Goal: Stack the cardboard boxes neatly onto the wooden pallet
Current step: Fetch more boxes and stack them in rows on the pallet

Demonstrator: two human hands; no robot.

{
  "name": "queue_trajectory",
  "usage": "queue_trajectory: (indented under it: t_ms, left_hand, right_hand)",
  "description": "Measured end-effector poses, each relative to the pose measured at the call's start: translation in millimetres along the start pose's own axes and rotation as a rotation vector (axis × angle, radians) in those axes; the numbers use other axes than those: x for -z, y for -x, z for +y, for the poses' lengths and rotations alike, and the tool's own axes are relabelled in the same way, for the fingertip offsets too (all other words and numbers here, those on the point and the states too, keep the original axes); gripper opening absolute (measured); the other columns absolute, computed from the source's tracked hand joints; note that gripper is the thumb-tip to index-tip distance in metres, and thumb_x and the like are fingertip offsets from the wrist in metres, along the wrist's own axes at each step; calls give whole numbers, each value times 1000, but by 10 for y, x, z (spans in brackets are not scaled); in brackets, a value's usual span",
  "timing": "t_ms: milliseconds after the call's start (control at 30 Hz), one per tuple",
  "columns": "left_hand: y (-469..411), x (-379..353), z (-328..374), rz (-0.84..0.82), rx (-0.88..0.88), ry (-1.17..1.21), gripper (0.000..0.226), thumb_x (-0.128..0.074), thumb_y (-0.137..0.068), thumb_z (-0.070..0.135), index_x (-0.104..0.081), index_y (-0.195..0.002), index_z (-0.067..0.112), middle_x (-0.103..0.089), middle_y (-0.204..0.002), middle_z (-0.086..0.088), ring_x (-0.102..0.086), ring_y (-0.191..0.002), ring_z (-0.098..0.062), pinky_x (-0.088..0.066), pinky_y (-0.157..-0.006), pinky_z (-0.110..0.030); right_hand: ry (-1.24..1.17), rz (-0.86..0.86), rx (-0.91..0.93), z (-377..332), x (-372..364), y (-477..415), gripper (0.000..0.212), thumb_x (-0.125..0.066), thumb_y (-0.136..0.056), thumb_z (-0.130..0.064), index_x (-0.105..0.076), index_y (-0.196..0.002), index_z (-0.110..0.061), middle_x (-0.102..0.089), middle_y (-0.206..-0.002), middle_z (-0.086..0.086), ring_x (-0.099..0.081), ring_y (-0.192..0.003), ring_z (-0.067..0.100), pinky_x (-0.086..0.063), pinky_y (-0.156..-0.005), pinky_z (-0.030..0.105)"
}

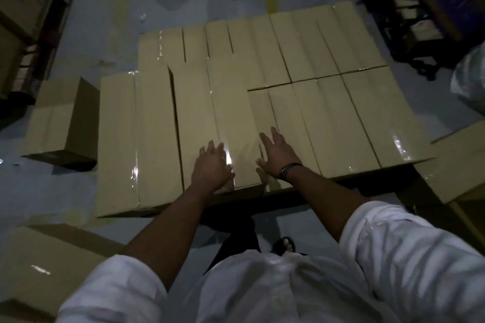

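A: Left hand?
B: Left hand (211, 162) is laid flat, fingers spread wide, on the near end of a taped box (207, 113). Nothing is gripped.
A: Right?
B: Right hand (278, 155) is held wide too, fingers straight, just beside the left, over the seam between that box and the next. Contact cannot be told. A wristband (288, 168) is worn.
A: Boxes?
B: Boxes (315, 60) are packed side by side in one flat layer ahead of the person. The end box (136, 139) on the left sticks out nearer than the rest. Loose boxes are seen on the floor (105, 21): one left (63, 123), one near left (39, 270), one right (459, 165).
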State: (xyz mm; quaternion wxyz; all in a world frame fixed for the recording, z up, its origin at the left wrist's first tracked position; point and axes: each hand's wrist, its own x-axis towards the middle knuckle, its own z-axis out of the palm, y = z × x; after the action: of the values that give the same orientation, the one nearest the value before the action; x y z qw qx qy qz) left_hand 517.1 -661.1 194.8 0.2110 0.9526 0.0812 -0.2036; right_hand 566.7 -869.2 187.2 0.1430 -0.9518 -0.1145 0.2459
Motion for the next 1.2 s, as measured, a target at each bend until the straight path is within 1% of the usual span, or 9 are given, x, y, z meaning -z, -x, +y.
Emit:
queue_trajectory:
  t_ms: [67, 167, 267, 433, 567, 767, 900, 1000, 1200]
  left_hand:
    - [34, -132, 317, -23, -73, 0, 69, -57, -98, 38, -29, -158, 19, -20, -166, -12, -21, -150, -40, -25, -121, -49]
    - [51, -325, 825, -39, -204, -19, 66, -62, -95, 40, -39, -154, 21, -35, -161, -10, -33, -145, -36, -32, -118, -46]
    - [94, -468, 1389, -49, -319, -19, 60, -65, -94, 37, -47, -149, 21, -46, -154, -6, -42, -141, -28, -35, -116, -40]
    - [126, -719, 2227, -150, -463, -45, 47, -60, -96, 40, -57, -141, 26, -63, -137, 1, -58, -125, -22, -47, -101, -35]
    - [132, -872, 2791, -199, -559, -62, 41, -60, -96, 40, -61, -135, 26, -68, -127, 5, -63, -116, -20, -50, -95, -33]
    - [-127, -1115, 3462, -277, -648, -107, 35, -62, -95, 42, -66, -127, 30, -71, -119, 11, -64, -113, -15, -52, -95, -33]
    - [-472, -1339, 3998, -336, -679, -137, 34, -62, -94, 42, -68, -125, 29, -72, -118, 10, -65, -112, -14, -52, -94, -32]
    - [-719, -1537, 4457, -388, -711, -164, 34, -62, -95, 40, -69, -125, 25, -72, -119, 7, -66, -111, -15, -52, -93, -30]
    - [-951, -1857, 5377, -477, -774, -164, 30, -65, -92, 40, -72, -118, 26, -74, -113, 6, -69, -108, -17, -53, -91, -30]
  right_hand:
    - [-24, 44, -15, 222, 97, 195, 86, -56, -97, -44, -1, -160, -23, 11, -167, 10, -5, -153, 32, -20, -121, 45]
    - [-59, 109, -67, 657, 244, 540, 86, -56, -97, -42, 0, -161, -22, 7, -167, 10, -6, -153, 31, -17, -121, 45]
    - [-95, 167, -173, 1172, 381, 919, 88, -57, -96, -41, 0, -160, -22, 3, -167, 10, -6, -153, 30, -18, -121, 45]
    - [-192, 259, -372, 2024, 484, 1538, 89, -57, -96, -41, 2, -160, -22, -2, -167, 10, -10, -152, 31, -17, -122, 48]
    - [-253, 335, -516, 2551, 521, 1889, 89, -58, -96, -41, -1, -160, -20, -8, -166, 12, -12, -151, 31, -17, -122, 50]
    - [-364, 406, -689, 3120, 542, 2044, 90, -59, -95, -40, 0, -160, -20, -10, -166, 13, -13, -151, 34, -19, -121, 51]
    - [-429, 427, -780, 3543, 650, 2002, 90, -59, -94, -41, 1, -160, -23, -9, -167, 9, -12, -152, 32, -18, -121, 51]
    - [-457, 445, -837, 3933, 725, 2029, 89, -58, -93, -41, -3, -160, -21, -13, -166, 9, -14, -152, 30, -19, -121, 50]
    - [-533, 511, -988, 4631, 992, 2266, 87, -59, -94, -39, -5, -160, -23, -14, -166, 7, -16, -151, 30, -18, -122, 50]
